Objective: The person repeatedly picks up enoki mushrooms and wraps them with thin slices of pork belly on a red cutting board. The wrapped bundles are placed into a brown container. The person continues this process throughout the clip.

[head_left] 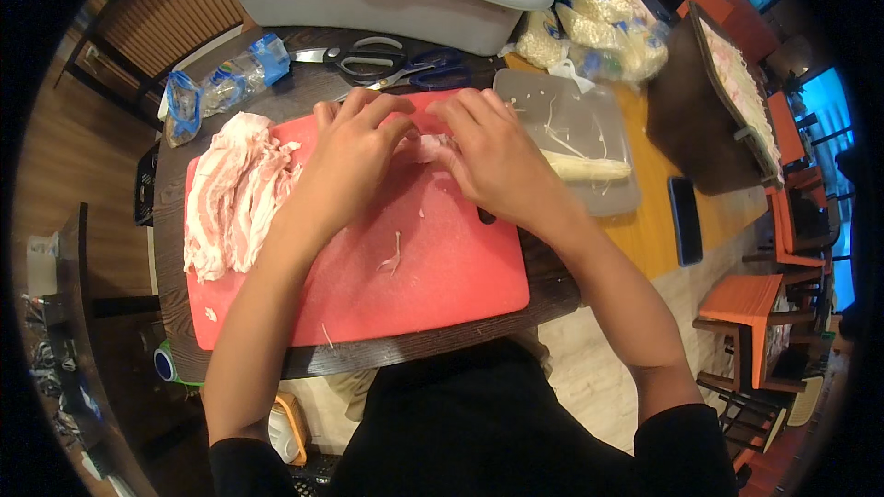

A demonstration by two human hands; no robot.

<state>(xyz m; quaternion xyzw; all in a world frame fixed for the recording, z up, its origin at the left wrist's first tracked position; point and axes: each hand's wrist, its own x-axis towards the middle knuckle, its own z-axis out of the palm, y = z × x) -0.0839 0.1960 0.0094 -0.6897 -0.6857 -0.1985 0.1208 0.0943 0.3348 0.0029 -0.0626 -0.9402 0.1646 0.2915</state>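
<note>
Across the upper part of a red cutting board (442, 262), a thin strip of raw meat (427, 148) lies between my two hands. My left hand (352, 155) has its fingers curled down on the strip's left end. At the other end, my right hand (497, 158) pinches it with bent fingers; what is under the fingertips is hidden. A heap of pale pink raw meat slices (235, 202) covers the board's left side. To the right, a bundle of enoki mushrooms (589, 167) rests on a translucent grey tray (608, 198), with loose strands around it.
Two pairs of scissors (368, 60) lie beyond the board, beside crumpled clear-and-blue packaging (235, 78). A grey tub (387, 14) of red-and-white bags stands at the back, near bagged enoki (603, 28). A dark container (700, 106) and a phone (684, 221) sit at right.
</note>
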